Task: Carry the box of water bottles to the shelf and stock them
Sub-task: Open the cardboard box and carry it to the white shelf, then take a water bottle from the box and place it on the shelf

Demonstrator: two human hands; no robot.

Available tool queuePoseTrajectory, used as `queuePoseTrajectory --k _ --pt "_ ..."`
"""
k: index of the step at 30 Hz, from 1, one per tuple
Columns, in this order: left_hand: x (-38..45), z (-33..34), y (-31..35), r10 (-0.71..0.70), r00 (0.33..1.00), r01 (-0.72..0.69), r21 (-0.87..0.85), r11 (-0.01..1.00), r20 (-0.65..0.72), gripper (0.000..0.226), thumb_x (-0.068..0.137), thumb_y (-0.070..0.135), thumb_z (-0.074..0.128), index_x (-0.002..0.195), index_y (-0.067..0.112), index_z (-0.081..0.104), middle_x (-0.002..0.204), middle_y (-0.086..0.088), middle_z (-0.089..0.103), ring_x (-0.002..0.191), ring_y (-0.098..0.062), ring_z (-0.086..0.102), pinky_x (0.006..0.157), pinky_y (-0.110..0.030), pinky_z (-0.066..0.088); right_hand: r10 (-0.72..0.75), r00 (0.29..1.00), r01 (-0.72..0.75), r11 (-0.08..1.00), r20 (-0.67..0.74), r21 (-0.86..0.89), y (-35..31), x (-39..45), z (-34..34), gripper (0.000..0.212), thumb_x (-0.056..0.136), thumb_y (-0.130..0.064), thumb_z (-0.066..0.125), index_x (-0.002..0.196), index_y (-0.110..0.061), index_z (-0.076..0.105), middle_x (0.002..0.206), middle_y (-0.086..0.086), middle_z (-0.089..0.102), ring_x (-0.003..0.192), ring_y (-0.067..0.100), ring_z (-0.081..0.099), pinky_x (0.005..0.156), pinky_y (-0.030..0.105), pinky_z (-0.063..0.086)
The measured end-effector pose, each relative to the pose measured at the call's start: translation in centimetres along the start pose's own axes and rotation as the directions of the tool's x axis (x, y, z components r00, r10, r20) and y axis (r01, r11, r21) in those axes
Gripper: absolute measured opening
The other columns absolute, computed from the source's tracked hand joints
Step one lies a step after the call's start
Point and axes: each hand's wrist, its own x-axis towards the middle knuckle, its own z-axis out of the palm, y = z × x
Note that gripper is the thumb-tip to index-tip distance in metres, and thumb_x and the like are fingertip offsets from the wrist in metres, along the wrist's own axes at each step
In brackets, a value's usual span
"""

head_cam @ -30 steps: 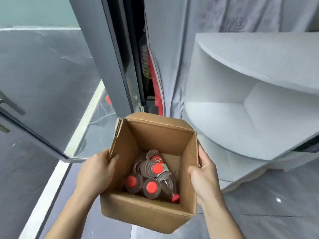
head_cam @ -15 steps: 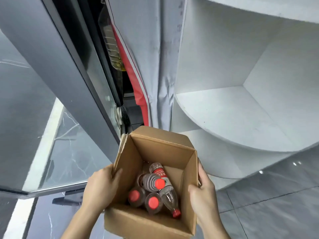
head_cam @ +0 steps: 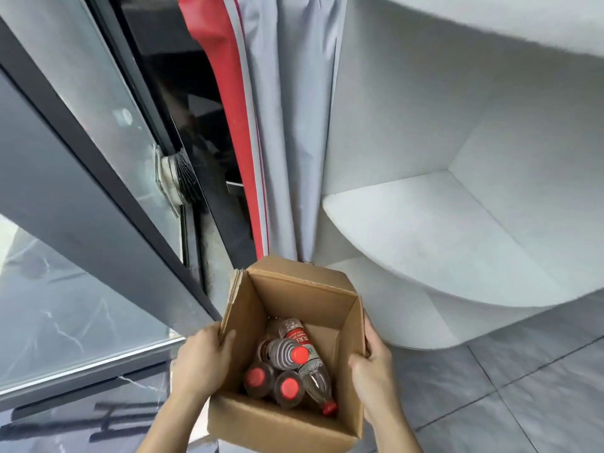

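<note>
Both hands were on the cardboard box (head_cam: 294, 354), carried open-topped low in the view, above the grey tiled floor (head_cam: 523, 387). The left hand (head_cam: 202, 364) was clamped on the box's left wall, thumb hooked over the rim and inside, fingers hidden outside. The right hand (head_cam: 372, 374) gripped the right wall the same way, thumb curled over the edge, fingers wrapped round the outer face. Inside lay the water bottles (head_cam: 287, 371), clear plastic with red caps: two stood cap-up near the front, one leaned across them, one lay slanted along the right side. The white curved shelf (head_cam: 441, 230) sat ahead and to the right, near the box but apart from it. A grey and red curtain (head_cam: 281, 125) hung just beyond the box, with a dark-framed glass door (head_cam: 81, 158) to the left.
</note>
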Motion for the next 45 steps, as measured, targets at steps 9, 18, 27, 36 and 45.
queuePoseTrajectory --k 9,18,27,36,45 --pt "4.7 10.5 -4.0 -0.080 0.997 0.080 -0.012 0.997 0.007 0.020 0.095 0.029 0.054 0.081 0.014 0.059 0.080 -0.012 0.071 0.089 -0.037 0.068 0.063 -0.036 0.044 -0.009 0.998 0.017 0.988 0.057 -0.154 7.8 9.1 3.0 0.090 0.075 0.013 0.042 0.143 -0.045 0.050 0.136 -0.024 0.062 0.130 0.007 0.055 0.113 0.038 0.044" --pt "5.5 12.3 -3.3 -0.115 0.978 0.083 0.188 0.979 0.171 0.020 0.096 0.024 0.047 0.107 0.007 0.051 0.108 -0.019 0.070 0.101 -0.038 0.065 0.081 -0.040 0.052 -0.236 0.969 0.125 0.721 -0.073 -0.682 7.6 9.1 4.2 0.088 0.073 0.008 0.060 0.153 -0.023 0.038 0.154 0.008 0.047 0.141 0.037 0.042 0.111 0.050 0.042" --pt "4.1 12.0 -0.1 0.213 0.950 -0.248 -0.139 0.959 -0.229 0.071 0.081 0.002 0.063 0.146 0.005 0.035 0.147 -0.010 0.039 0.138 -0.022 0.032 0.112 -0.027 0.025 0.036 0.906 0.366 0.432 0.422 -0.824 8.0 8.8 9.0 0.056 0.095 -0.011 0.058 0.148 -0.021 0.042 0.149 0.005 0.049 0.134 0.029 0.050 0.108 0.038 0.046" --pt "3.7 13.9 -1.0 0.390 0.902 -0.366 -0.152 0.918 0.187 0.072 0.071 0.010 0.039 0.139 0.035 0.042 0.146 0.020 0.032 0.136 0.000 0.036 0.103 -0.004 0.023 0.171 0.933 0.253 0.313 0.316 -0.916 10.9 10.2 12.3 0.042 0.101 -0.005 0.044 0.142 -0.012 0.050 0.141 0.013 0.049 0.127 0.032 0.054 0.107 0.046 0.047" --pt "4.3 13.0 -0.6 0.377 0.882 -0.330 -0.201 0.922 0.283 0.075 0.069 0.012 0.037 0.130 0.054 0.029 0.142 0.026 0.035 0.135 -0.001 0.041 0.102 -0.008 0.031 -0.020 0.918 0.380 0.330 0.396 -0.864 6.7 8.5 12.7 0.038 0.104 -0.006 0.040 0.138 -0.008 0.056 0.132 0.014 0.065 0.121 0.032 0.062 0.104 0.042 0.049"
